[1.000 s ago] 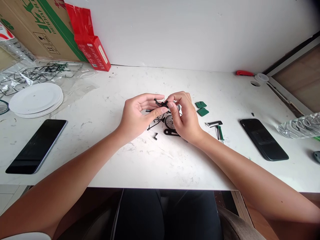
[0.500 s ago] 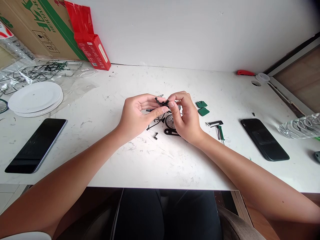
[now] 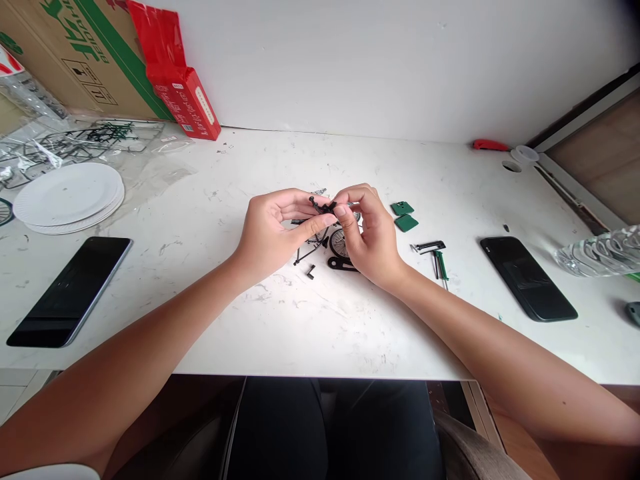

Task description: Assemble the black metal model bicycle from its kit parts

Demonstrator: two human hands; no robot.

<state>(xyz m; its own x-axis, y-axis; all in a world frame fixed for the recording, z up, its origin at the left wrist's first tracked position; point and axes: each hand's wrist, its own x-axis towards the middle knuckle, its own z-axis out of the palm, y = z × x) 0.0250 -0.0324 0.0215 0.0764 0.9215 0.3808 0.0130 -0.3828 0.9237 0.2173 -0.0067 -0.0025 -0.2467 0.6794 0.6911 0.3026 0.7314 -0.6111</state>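
Note:
Over the middle of the table, my left hand and my right hand meet fingertip to fingertip. Both pinch a small black plastic part with a knobbed end; it looks like a piece of a model bicycle, its exact kind unclear. My fingers cover much of it. Beneath the hands lies a partly hidden model bicycle frame beside a black spoked wheel. A black flat piece with a round hole sticks out under my right hand. A tiny black angled piece rests in front of them.
Two green plates and small black and green pieces lie to the right. Phones rest at left and right, with a plastic bottle beyond. Stacked white paper plates and a red packet stand back left.
Both hands keep the same pinch on the black part, with barely any finger movement. The whole view has shifted very slightly.

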